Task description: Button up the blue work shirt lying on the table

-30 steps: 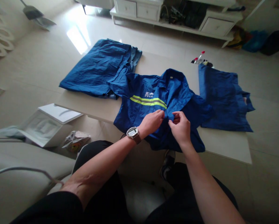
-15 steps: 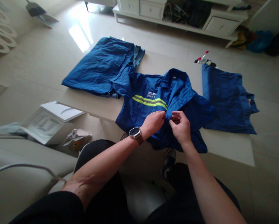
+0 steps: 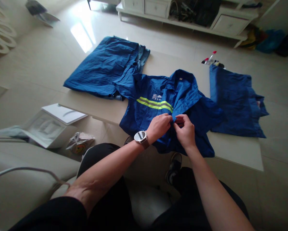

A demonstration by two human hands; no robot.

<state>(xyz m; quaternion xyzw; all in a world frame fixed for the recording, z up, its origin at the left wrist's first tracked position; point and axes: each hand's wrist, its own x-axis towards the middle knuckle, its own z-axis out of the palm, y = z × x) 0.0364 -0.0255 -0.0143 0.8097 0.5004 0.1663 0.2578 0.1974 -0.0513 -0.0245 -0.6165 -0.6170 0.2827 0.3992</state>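
A blue work jacket (image 3: 150, 114) with a yellow-and-grey reflective stripe and a white chest logo lies front up, its lower part hanging over the near edge of a low pale table (image 3: 237, 150). My left hand (image 3: 159, 126), with a watch at the wrist, is closed on the jacket's front edge just below the stripe. Close beside it, my right hand (image 3: 185, 130) pinches the other side of the front opening between thumb and fingers. The fingertips of both hands almost meet. Whatever small part of the cloth lies between them is hidden. The collar is spread above.
Folded blue garments (image 3: 102, 67) are stacked on the table's left, and another folded blue garment (image 3: 234, 102) lies on the right. Red-capped bottles (image 3: 212, 57) stand behind it. A white open box (image 3: 53, 128) sits left by a sofa (image 3: 25, 170). A white cabinet (image 3: 155, 9) is at the back.
My right hand has shifted slightly left, closer to my left hand at the jacket's front. My left wrist has turned a little. The jacket stays in place.
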